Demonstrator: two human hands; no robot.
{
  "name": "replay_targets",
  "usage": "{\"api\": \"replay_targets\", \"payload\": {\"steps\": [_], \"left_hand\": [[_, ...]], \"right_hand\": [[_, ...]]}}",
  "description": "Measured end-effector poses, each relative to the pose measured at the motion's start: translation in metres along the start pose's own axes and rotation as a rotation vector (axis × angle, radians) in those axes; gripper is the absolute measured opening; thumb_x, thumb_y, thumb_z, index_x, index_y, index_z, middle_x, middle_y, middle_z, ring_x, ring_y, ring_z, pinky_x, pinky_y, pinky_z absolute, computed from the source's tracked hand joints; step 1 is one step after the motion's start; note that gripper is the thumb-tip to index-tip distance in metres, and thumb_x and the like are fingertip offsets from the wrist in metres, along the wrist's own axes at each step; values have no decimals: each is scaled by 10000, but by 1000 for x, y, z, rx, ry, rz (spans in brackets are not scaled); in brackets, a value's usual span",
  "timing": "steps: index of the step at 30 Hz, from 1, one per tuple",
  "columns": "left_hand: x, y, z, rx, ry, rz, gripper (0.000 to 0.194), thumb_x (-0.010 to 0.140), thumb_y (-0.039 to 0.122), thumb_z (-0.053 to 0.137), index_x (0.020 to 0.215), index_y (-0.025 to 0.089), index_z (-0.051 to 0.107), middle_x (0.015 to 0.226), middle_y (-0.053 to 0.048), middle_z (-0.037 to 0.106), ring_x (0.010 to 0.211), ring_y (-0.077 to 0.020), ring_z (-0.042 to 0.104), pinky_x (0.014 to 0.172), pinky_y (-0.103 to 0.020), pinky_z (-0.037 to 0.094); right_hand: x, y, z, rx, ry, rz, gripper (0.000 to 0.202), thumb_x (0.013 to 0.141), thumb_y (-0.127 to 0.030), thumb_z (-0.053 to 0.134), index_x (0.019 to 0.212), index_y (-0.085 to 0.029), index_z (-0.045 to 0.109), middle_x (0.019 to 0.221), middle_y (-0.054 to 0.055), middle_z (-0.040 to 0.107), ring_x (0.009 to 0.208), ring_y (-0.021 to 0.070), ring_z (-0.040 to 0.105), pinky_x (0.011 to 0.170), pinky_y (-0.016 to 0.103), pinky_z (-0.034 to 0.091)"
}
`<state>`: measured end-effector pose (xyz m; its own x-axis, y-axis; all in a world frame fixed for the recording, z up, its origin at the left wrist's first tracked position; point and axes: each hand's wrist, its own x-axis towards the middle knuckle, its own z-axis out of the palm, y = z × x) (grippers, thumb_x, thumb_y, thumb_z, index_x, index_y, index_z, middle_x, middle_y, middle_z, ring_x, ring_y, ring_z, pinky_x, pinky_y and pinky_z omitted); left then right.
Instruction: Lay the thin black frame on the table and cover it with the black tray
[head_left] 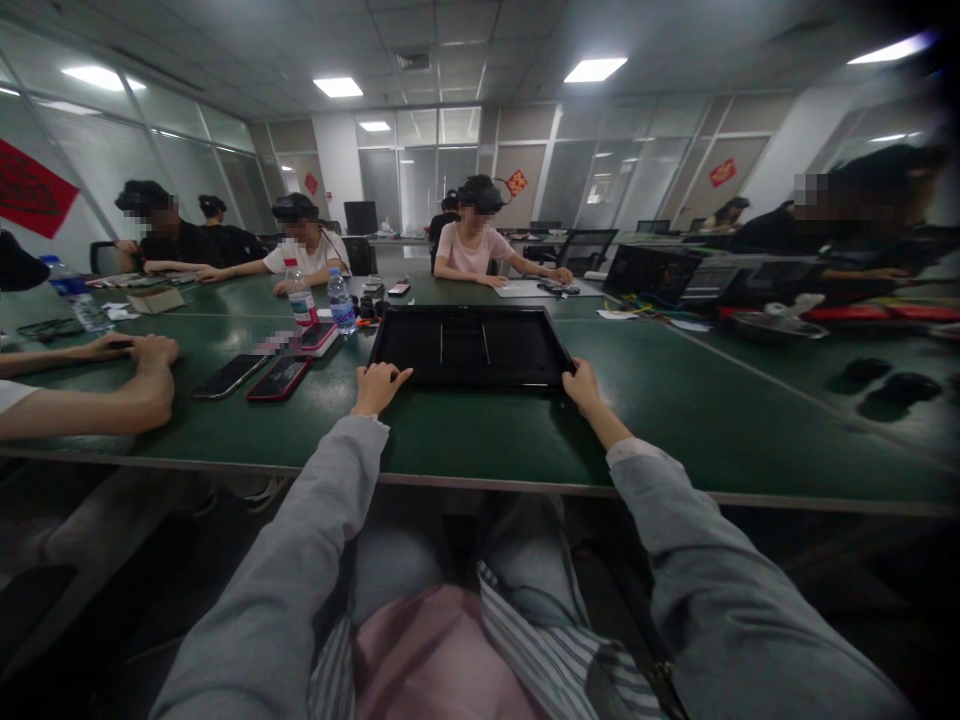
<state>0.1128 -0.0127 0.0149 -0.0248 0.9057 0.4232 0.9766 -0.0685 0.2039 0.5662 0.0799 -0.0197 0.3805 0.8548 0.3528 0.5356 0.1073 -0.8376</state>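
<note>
A black rectangular panel with a raised rim (pixel 517 350) lies on the green table in front of me. Two thin light-coloured bars run across its recessed middle; its exact kind I cannot make out. At its near left corner, my left hand (pixel 380 388) is closed on the rim, the thumb pointing right along the front edge. My right hand (pixel 585 387) grips the near right corner, fingers partly hidden behind the side.
Left of the panel are two phones (pixel 279 379), a red-labelled bottle (pixel 301 297) and a water bottle (pixel 341 302). A neighbour's forearm (pixel 112 400) rests at far left. Black computer hardware (pixel 649 275) and cables stand back right. A person (pixel 474 240) sits opposite.
</note>
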Motion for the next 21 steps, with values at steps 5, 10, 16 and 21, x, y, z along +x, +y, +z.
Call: {"api": "replay_targets", "payload": {"steps": [5, 10, 16, 21], "left_hand": [[1, -4, -4, 60, -30, -58, 579, 1063, 504, 298, 914, 207, 773, 966, -122, 769, 993, -270, 692, 971, -414, 369], [-3, -12, -13, 60, 94, -185, 528, 1048, 484, 331, 953, 204, 768, 1032, -146, 753, 1069, -304, 669, 974, -429, 404], [0, -36, -12, -54, 254, -446, 541, 956, 466, 561, 1398, 154, 579, 1407, -194, 588, 1318, -337, 530, 1039, -448, 442], [6, -51, -4, -165, 77, -447, 465, 980, 404, 521, 1366, 169, 628, 1349, -158, 656, 1255, -307, 603, 1042, -414, 471]], "right_hand": [[-3, 1, 5, 40, 23, 35, 523, 645, -169, 538, 1166, -178, 584, 1167, 133, 680, 1151, 276, 623, 1091, 465, 458], [-2, 5, 11, -10, 7, -3, 513, 687, -208, 560, 1197, -162, 599, 1186, 146, 689, 1133, 282, 643, 1066, 466, 478], [4, 5, 14, -89, 35, -54, 421, 806, -250, 521, 1193, -153, 655, 1218, 164, 701, 1174, 296, 642, 1085, 476, 459], [-3, -4, 12, -126, 37, -48, 426, 848, -255, 501, 1232, -151, 654, 1238, 173, 699, 1185, 313, 639, 1085, 489, 457]]}}
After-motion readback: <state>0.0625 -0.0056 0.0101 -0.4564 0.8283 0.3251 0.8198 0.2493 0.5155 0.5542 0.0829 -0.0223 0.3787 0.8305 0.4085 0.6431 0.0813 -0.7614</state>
